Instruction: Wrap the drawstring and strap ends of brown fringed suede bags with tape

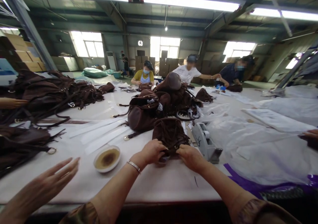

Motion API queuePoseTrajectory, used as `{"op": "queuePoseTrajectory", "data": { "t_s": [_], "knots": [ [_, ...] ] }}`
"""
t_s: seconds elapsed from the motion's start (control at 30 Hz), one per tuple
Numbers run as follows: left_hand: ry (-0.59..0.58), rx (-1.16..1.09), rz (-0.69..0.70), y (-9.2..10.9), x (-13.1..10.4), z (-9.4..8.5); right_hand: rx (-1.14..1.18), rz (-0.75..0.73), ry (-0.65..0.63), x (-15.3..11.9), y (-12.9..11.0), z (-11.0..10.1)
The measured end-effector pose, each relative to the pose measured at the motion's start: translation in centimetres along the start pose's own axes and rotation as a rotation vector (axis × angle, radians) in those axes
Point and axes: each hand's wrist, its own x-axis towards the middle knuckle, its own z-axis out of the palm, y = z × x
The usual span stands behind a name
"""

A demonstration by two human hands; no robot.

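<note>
The left hand [153, 151] and right hand [190, 157] hold a brown bag [170, 131] — fingers [159, 146] pinching its near edge.

Surface [164, 187] free along near edge, centre. Held brown bag [169, 131] and bag heap [166, 100] behind it block straight ahead; white bowl [106, 169] and co-worker's hand [48, 181] crowd the left, grey dispenser [203, 143] and plastic sheeting [248, 144] the right.

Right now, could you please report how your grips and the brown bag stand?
Left grip, right grip: both holding brown bag, near edge. Bag pile close behind. Tape dispenser close, right side.
</note>
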Motion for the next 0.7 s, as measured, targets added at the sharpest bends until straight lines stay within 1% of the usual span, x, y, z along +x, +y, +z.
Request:
{"op": "queuePoseTrajectory", "data": {
  "t_s": [0.07, 0.13, 0.17, 0.23, 0.27, 0.33, 0.4, 0.43, 0.47, 0.5, 0.57, 0.6, 0.63, 0.67, 0.7],
  "knots": [
    [-0.006, 0.051, -0.109, -1.2, -0.4, -1.2, -0.05, 0.082, -0.024, -0.9, 1.6, -0.4],
    [0.044, 0.11, -0.244, -2.0, -0.6, -2.0, -0.099, 0.213, -0.035, -1.6, 3.1, -1.0],
    [0.077, 0.13, -0.291, -2.2, -0.7, -2.1, -0.119, 0.287, -0.015, -1.9, 3.6, -1.3],
    [0.216, 0.106, -0.371, -2.1, -1.3, -1.8, -0.134, 0.388, 0.081, -2.1, 3.7, -1.6],
    [0.304, 0.07, -0.401, -1.8, -2.0, -1.5, -0.122, 0.395, 0.132, -2.1, 3.3, -1.7],
    [0.464, -0.01, -0.452, -1.3, -4.7, -0.7, -0.069, 0.351, 0.197, -1.5, 1.9, -1.3],
    [0.521, -0.046, -0.49, -1.2, -8.6, 0.2, -0.026, 0.332, 0.189, -0.6, 0.3, -0.4],
    [0.553, -0.068, -0.516, -1.4, -10.6, 0.5, -0.016, 0.36, 0.179, 0.0, -0.2, 0.1],
    [0.615, -0.154, -0.525, -1.8, -12.6, 0.8, -0.009, 0.406, 0.175, 0.6, -0.6, 0.6],
    [0.633, -0.232, -0.514, -2.4, -14.2, 0.8, 0.001, 0.46, 0.171, 1.2, -0.7, 1.0],
    [0.602, -0.296, -0.49, -4.1, -16.4, 0.0, 0.037, 0.548, 0.162, 2.4, -0.3, 1.6],
    [0.531, -0.309, -0.47, -5.3, -17.0, -0.9, 0.054, 0.577, 0.157, 2.9, 0.1, 1.8],
    [0.445, -0.307, -0.455, -6.5, -17.4, -2.1, 0.068, 0.592, 0.15, 3.2, 0.4, 1.8],
    [0.324, -0.32, -0.433, -7.9, -17.7, -3.5, 0.077, 0.598, 0.144, 3.5, 0.8, 1.7],
    [0.164, -0.343, -0.393, -9.4, -18.0, -5.0, 0.084, 0.595, 0.14, 3.6, 1.0, 1.6]
  ]
}}
